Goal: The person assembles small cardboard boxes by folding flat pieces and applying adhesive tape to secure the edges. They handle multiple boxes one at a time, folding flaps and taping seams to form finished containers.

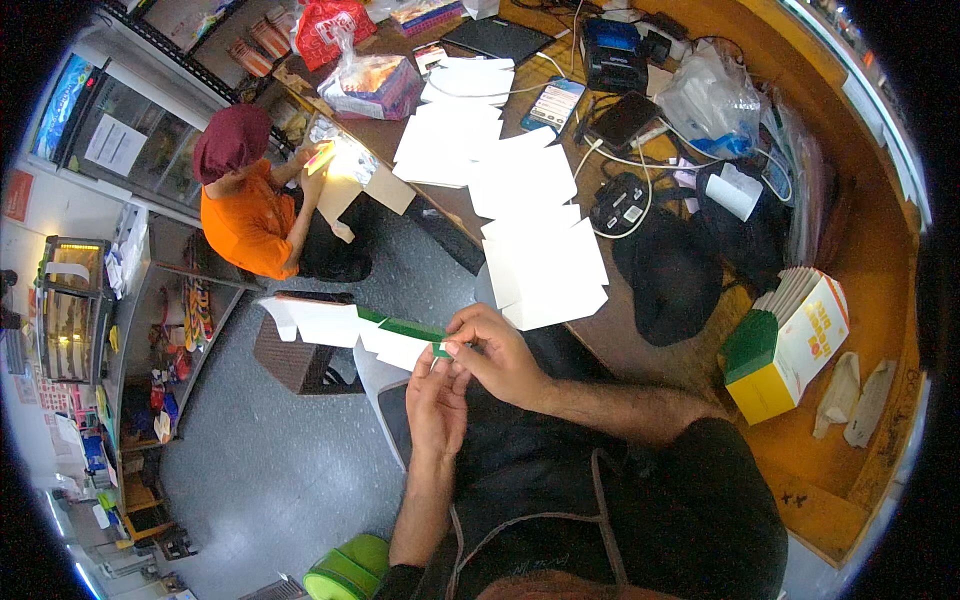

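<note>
Both of my hands meet in front of me at the right end of a cardboard box blank (pixel 398 347), white on one face and green along its upper edge. The blank stretches away to the left, partly folded. My right hand (pixel 492 352) pinches a green corner flap between thumb and fingers. Just below it, my left hand (pixel 437 402) grips the same end with its fingertips. More flat box blanks (pixel 550 272), white side up, lie spread in an overlapping row on the brown table (pixel 650 350), the nearest one just right of my right hand.
A co-worker in an orange shirt (pixel 245 228) and maroon cap handles a yellow-orange piece at the table's left side. Green, yellow and white folded cartons (pixel 785 345) stand at right. Phones, cables, a black cap (pixel 668 285) and plastic bags (pixel 710 95) crowd the table's far right.
</note>
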### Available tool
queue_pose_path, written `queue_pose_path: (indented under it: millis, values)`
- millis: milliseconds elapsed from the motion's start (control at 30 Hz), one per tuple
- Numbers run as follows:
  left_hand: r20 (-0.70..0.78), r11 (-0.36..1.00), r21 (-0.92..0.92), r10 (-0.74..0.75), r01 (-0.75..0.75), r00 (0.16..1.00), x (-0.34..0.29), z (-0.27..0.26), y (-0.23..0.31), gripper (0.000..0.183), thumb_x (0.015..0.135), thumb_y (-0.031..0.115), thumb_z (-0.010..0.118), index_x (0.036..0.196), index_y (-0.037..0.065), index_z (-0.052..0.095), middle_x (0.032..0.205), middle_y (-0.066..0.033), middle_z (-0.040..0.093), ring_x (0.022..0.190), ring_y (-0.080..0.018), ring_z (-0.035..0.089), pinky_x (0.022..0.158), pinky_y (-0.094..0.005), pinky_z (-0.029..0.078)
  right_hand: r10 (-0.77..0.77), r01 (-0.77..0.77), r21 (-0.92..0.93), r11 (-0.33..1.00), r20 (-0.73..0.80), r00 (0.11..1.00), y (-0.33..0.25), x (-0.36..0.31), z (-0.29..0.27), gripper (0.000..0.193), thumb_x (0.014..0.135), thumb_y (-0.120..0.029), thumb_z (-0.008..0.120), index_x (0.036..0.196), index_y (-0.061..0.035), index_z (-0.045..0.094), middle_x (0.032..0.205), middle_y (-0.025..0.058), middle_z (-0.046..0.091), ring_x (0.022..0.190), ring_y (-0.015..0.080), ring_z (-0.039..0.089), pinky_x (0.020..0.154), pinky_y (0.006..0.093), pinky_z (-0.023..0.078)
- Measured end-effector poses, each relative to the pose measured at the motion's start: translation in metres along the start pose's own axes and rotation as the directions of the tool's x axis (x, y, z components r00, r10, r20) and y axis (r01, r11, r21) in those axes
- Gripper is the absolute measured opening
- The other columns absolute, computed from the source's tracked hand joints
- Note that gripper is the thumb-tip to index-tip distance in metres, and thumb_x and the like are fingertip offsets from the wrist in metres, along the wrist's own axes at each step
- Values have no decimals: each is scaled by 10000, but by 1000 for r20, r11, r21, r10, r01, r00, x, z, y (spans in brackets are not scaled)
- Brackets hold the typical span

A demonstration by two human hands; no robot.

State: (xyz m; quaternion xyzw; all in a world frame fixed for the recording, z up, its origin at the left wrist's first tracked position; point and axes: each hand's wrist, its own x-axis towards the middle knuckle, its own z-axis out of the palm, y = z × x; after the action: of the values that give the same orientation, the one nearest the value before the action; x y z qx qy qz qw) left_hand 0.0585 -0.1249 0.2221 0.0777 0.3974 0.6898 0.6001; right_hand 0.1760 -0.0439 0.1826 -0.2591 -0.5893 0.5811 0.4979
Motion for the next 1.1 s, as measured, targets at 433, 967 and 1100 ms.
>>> queue_pose_path:
  millis: [433, 967, 1100]
  values:
    - [-18, 950, 196, 253, -245, 967, 1, -22, -12, 232, 1077, 20, 639, 1304, -28, 654, 1173, -100, 748, 1003, -152, 742, 933, -313, 640, -157, 187, -140, 972, 202, 967, -13, 9, -11, 128, 1009, -124, 739, 1046, -12, 688, 1204, 173, 687, 1188, 307, 690, 1014, 431, 553]
    - [25, 732, 599, 387, -323, 922, -1, -13, -14, 180, 1055, 33, 683, 1223, -29, 690, 1032, -79, 766, 793, -100, 698, 664, -250, 574, -215, 255, -187, 949, 210, 954, -10, 7, -11, 96, 994, -87, 747, 1060, -24, 718, 1261, 211, 710, 1211, 354, 706, 1021, 423, 564]
    - [47, 773, 561, 328, -297, 943, 2, -20, -10, 116, 1061, 84, 691, 1151, 12, 689, 950, -37, 748, 770, -93, 666, 668, -249, 540, -236, 295, -143, 945, 328, 915, -11, 21, -24, 145, 984, -99, 768, 1083, -29, 687, 1314, 224, 690, 1154, 336, 707, 1011, 435, 570]
